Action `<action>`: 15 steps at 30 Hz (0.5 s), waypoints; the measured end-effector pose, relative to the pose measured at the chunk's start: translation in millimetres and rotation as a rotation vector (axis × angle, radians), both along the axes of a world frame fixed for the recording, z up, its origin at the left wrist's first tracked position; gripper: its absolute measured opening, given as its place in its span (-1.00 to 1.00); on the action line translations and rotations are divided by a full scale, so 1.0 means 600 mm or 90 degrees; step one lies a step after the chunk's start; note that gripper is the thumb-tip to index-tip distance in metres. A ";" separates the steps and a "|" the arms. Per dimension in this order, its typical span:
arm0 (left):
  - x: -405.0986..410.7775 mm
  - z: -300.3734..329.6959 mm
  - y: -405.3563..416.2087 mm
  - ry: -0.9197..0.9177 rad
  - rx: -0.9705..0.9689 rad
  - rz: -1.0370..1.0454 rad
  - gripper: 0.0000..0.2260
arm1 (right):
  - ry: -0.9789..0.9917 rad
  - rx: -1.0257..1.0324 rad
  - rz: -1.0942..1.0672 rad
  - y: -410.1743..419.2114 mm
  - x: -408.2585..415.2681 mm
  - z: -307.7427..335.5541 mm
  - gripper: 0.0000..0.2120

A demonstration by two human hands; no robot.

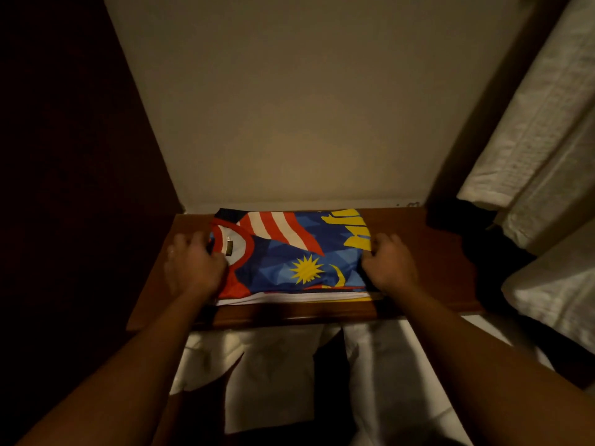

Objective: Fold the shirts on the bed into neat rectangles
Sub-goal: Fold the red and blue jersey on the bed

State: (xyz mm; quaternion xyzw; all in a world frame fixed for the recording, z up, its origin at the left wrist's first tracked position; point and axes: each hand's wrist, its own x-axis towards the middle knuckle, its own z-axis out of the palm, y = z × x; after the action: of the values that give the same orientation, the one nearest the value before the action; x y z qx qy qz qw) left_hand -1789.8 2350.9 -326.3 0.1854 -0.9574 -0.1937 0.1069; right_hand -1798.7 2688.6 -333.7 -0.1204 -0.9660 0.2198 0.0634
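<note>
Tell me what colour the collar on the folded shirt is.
Red collar, seen in the head view.

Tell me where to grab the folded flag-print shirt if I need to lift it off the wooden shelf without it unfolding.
Take the folded shirt by its two short ends, as the left hand and right hand sit now: fingers under the whole stack from each side. Layer edges show along the near side, so a lift from there would likely fan it open on the shelf.

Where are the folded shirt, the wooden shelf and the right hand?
folded shirt (289,252): head view, on the blue front panel near the yellow star.
wooden shelf (428,272): head view, on bare wood right of the shirt.
right hand (389,262): head view, on its back.
</note>
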 end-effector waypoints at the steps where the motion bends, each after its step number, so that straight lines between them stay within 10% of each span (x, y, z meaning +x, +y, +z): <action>1: 0.000 0.002 0.016 0.050 -0.054 -0.064 -0.61 | 0.038 0.081 0.040 -0.016 0.004 0.008 -0.72; 6: -0.018 -0.016 0.071 -0.096 -0.208 -0.390 -0.34 | -0.056 0.209 0.240 -0.068 0.011 -0.009 -0.38; 15: -0.014 -0.054 0.054 -0.284 -0.179 -0.335 -0.16 | -0.222 0.257 0.324 -0.033 0.010 -0.014 -0.07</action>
State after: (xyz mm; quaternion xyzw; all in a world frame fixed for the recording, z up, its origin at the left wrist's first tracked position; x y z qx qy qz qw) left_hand -1798.1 2383.1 -358.4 -0.0458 -0.9894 -0.0358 -0.1332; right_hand -1792.4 2669.0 -342.4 0.1029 -0.9853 0.0094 -0.1361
